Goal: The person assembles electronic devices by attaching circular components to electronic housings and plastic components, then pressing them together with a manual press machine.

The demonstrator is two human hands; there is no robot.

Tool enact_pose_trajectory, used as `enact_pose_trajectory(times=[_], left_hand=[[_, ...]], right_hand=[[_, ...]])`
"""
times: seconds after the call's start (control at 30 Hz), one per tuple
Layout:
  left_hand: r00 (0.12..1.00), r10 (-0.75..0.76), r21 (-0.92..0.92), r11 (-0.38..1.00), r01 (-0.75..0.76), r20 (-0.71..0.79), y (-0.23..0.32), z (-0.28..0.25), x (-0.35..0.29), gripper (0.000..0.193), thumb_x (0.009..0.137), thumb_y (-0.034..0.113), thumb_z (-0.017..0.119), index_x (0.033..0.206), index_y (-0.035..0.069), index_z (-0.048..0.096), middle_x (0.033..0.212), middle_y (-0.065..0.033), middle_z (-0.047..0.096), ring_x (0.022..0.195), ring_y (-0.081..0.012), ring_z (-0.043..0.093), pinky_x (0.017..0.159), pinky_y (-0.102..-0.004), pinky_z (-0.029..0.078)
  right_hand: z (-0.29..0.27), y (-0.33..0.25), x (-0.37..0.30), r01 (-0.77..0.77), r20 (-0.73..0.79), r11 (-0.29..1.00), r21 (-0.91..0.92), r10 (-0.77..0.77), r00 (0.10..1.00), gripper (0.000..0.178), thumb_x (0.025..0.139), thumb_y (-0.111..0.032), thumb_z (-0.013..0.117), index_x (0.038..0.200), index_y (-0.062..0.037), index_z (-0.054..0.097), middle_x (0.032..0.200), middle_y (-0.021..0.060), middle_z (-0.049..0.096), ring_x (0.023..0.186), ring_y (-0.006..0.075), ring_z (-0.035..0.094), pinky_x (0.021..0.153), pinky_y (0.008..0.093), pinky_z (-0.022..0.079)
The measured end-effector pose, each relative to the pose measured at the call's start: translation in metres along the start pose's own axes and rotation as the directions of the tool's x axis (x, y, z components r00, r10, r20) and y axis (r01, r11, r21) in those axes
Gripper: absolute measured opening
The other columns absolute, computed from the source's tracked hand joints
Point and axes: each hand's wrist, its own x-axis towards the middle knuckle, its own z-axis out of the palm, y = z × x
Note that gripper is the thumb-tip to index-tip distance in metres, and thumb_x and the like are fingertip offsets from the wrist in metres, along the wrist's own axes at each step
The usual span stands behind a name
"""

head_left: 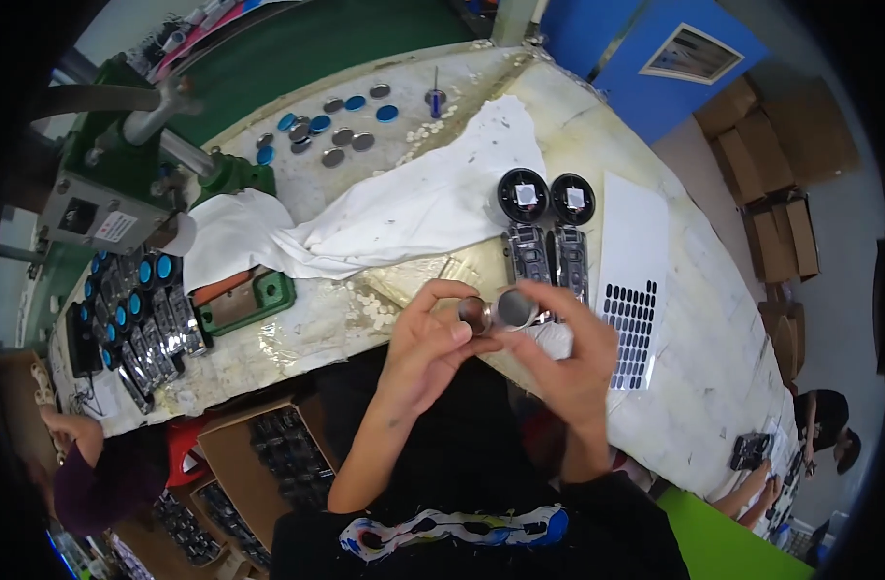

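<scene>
Near the table's front edge, my left hand [425, 356] pinches a short metal ring or cup [474, 315] between thumb and fingers. Close beside it, a grey open-ended metal cylinder [515, 308] is gripped by my right hand [570, 362]. The two metal pieces are side by side; whether they touch, I cannot tell. Just beyond my hands stand two round black parts [525, 196] with white square patches, above black elongated housings [528, 255]. A pale rounded thing [553, 338] lies partly hidden by my right hand.
A green hand press [124, 164] stands left, near a white cloth [413, 208]. Blue and silver discs [320, 124] lie at the back. Black units [143, 319] crowd the left; a sticker sheet [631, 338] lies right. Other people's hands [71, 425] show at both sides.
</scene>
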Motion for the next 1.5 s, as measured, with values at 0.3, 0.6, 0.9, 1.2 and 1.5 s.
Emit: enact_pose_trajectory(times=[0.3, 0.6, 0.9, 1.2, 1.5], left_hand=[[0.995, -0.015, 0.320, 0.946, 0.046, -0.098, 0.011, 0.009, -0.006, 0.039, 0.095, 0.002, 0.052, 0.134, 0.000, 0.048, 0.123, -0.0149, 0.061, 0.099, -0.0211, 0.066, 0.079, -0.0294, 0.052], [0.985, 0.005, 0.630, 0.770, 0.105, -0.171, 0.001, 0.031, -0.014, 0.036, 0.097, 0.002, 0.058, 0.132, -0.001, 0.054, 0.103, -0.0019, 0.056, 0.081, -0.0070, 0.054, 0.073, -0.0190, 0.043], [0.934, 0.230, 0.938, 0.154, -0.312, 0.273, -0.012, 0.060, 0.016, 0.025, 0.086, -0.002, 0.068, 0.111, 0.003, 0.068, 0.077, -0.0078, 0.053, 0.065, -0.0173, 0.052, 0.060, -0.0260, 0.040], [0.788, 0.175, 0.804, -0.213, -0.555, 0.590, -0.042, 0.061, 0.061, 0.029, 0.081, -0.005, 0.067, 0.109, 0.002, 0.067, 0.094, -0.0148, 0.053, 0.090, -0.0335, 0.055, 0.081, -0.0432, 0.046], [0.765, 0.126, 0.773, -0.179, -0.608, 0.631, -0.057, 0.051, 0.068, 0.032, 0.080, -0.009, 0.060, 0.110, 0.000, 0.067, 0.094, -0.0185, 0.055, 0.105, -0.0400, 0.060, 0.103, -0.0529, 0.044]], right_hand=[[-0.097, 0.052, 0.050, 0.207, 0.340, 0.600, -0.773, 0.117, 0.933, 0.025, 0.075, 0.001, 0.070, 0.098, -0.0005, 0.062, 0.089, 0.0143, 0.061, 0.089, 0.0332, 0.061, 0.078, 0.0431, 0.050], [-0.099, 0.065, 0.066, 0.111, 0.433, 0.791, -0.602, 0.207, 0.877, 0.045, 0.074, -0.001, 0.074, 0.118, -0.0027, 0.064, 0.095, 0.0117, 0.060, 0.092, 0.0306, 0.059, 0.082, 0.0409, 0.050], [-0.099, 0.077, 0.074, 0.110, 0.466, 0.792, -0.600, 0.234, 0.853, 0.032, 0.076, -0.007, 0.076, 0.107, -0.0022, 0.068, 0.098, 0.0112, 0.060, 0.095, 0.0307, 0.061, 0.084, 0.0394, 0.050], [-0.108, 0.098, 0.079, 0.246, 0.407, 0.749, -0.615, 0.034, 0.913, 0.025, 0.083, -0.020, 0.072, 0.102, -0.0050, 0.068, 0.099, 0.0130, 0.062, 0.099, 0.0335, 0.062, 0.083, 0.0434, 0.052], [-0.127, 0.061, 0.104, 0.246, 0.307, 0.742, -0.624, -0.057, 0.950, 0.024, 0.086, -0.019, 0.071, 0.105, -0.0041, 0.069, 0.099, 0.0121, 0.064, 0.096, 0.0331, 0.063, 0.083, 0.0421, 0.052]])
